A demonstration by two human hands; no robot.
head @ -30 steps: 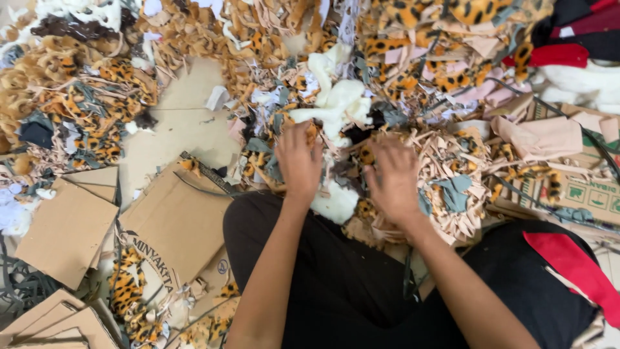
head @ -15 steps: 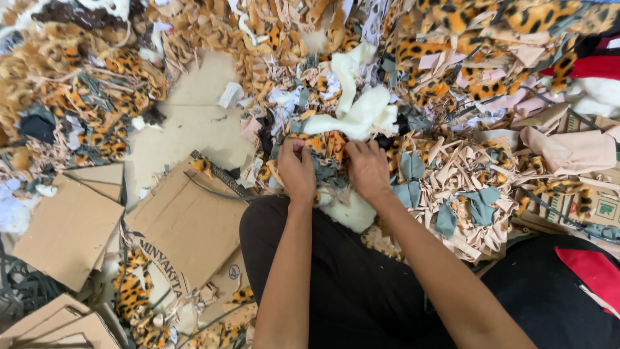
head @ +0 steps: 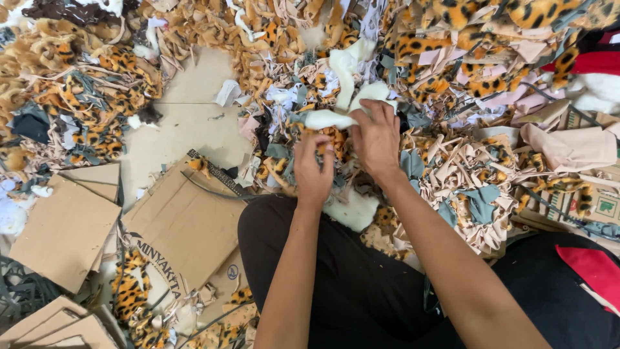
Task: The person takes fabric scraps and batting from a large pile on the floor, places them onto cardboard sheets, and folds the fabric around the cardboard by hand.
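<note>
Cream fleece strip (head: 342,90): long pale offcut, rising from my fingers up over the heap; its lower end lies under my right hand (head: 376,137), whose fingers are curled down onto it.

Scrap heap (head: 452,148): I log leopard-print plush, beige lining and grey-green offcuts, spread all around and beyond both hands.

Flattened cardboard (head: 187,223): brown sheets on the floor, well to the left of my left fingers.

Black trousers (head: 336,284): my lap, below both wrists.

Red cloth (head: 597,268): far to the right of my right fingers, at the frame edge.

Leopard-print scrap (head: 332,139): small piece just between the two hands; my left hand (head: 314,169) has its fingers closed in a pinch around it, though I cannot tell how firmly.
</note>
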